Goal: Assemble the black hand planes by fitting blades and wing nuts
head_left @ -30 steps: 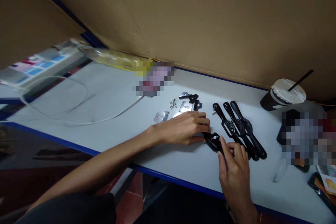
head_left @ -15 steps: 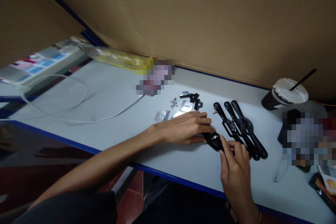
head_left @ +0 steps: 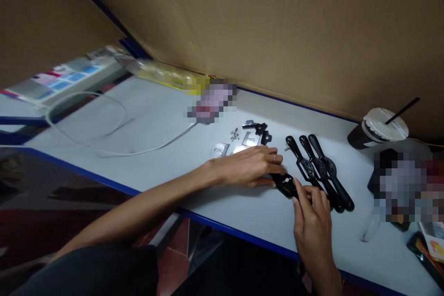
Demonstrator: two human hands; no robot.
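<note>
Between my two hands is a black spokeshave body (head_left: pixel 286 186), its slotted middle showing. My left hand (head_left: pixel 255 165), with a ring on one finger, is closed around its far end. The near end is pinched by my right hand (head_left: pixel 314 212). Several similar black spokeshave bodies (head_left: pixel 314 169) lie side by side just right of my hands. Beyond my left hand are flat silver blades (head_left: pixel 251 138), partly covered by it, and another silver blade (head_left: pixel 219 150). Dark cap pieces (head_left: pixel 266 137) and small silver thumbscrews (head_left: pixel 235 134) lie close by.
A lidded drink cup (head_left: pixel 378 127) with a black straw stands at the back right. A white cable (head_left: pixel 156 150) curls across the left of the white table (head_left: pixel 166 115) to a blurred-out phone-like object (head_left: pixel 213 101). Cardboard panels (head_left: pixel 263 23) wall the back.
The view has shifted slightly, moving the table items a little rightward in the picture. Both hands keep hold of the same spokeshave body.
</note>
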